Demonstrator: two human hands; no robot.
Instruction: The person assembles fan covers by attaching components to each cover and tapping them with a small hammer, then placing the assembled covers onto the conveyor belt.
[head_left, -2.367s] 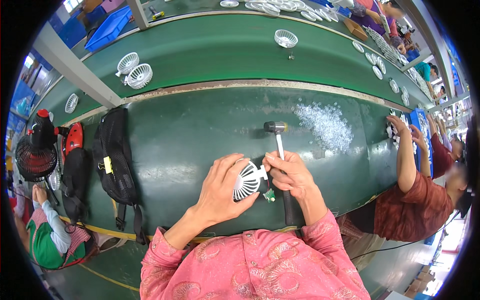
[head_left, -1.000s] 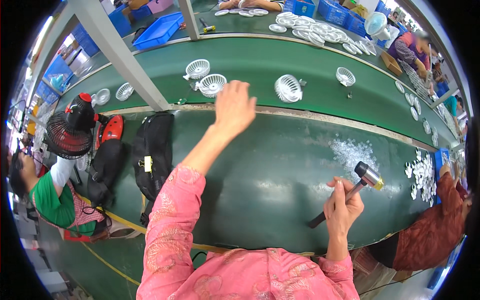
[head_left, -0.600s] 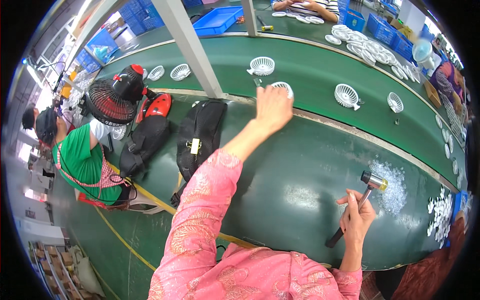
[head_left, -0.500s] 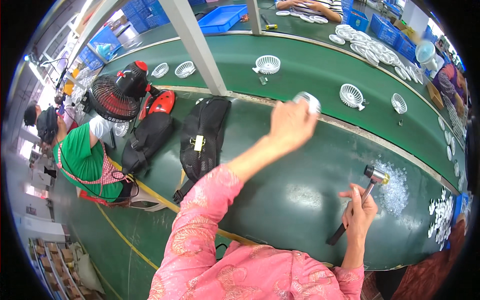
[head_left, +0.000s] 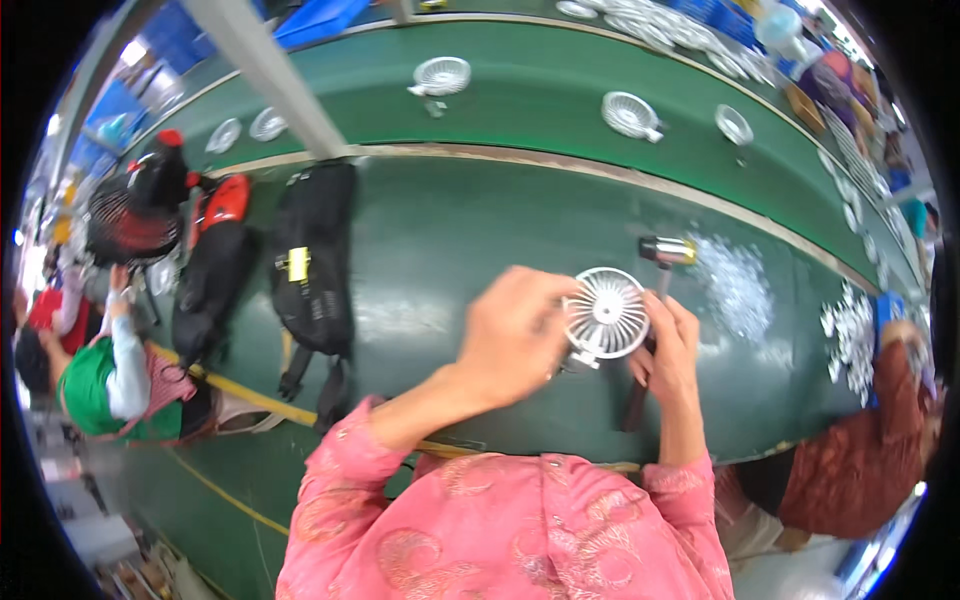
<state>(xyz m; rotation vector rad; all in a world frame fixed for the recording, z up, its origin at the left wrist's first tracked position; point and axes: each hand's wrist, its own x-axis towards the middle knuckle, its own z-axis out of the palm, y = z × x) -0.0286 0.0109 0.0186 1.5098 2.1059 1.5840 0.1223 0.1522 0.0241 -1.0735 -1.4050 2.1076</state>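
White fan cover [head_left: 606, 312], just left of the hammer [head_left: 667, 250].
From here I see the left hand [head_left: 515, 330] grip this cover, while the right hand [head_left: 674, 350] is wrapped around the hammer's handle.

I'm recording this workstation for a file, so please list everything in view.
Table: 1, green, centre
Belt: 1, green, beyond table
Held housing: 1, white, above table
Hammer: 1, black-silver-yellow, beside held housing
Bits: many, colourless, table right
Small parts: many, white, far right
Other housings: at least 5, white, belt
Discs: many, white, upper right
Bags: 2, black, left
Clip: 1, yellow, inner bag
Fan: 1, black-red, far left
Bins: several, blue, edges
Workers: at least 3, mixed clothing, both sides
Left grip: 1, bare, held housing's left
Right grip: 1, bare, hammer handle
Shirt: 1, pink, bottom
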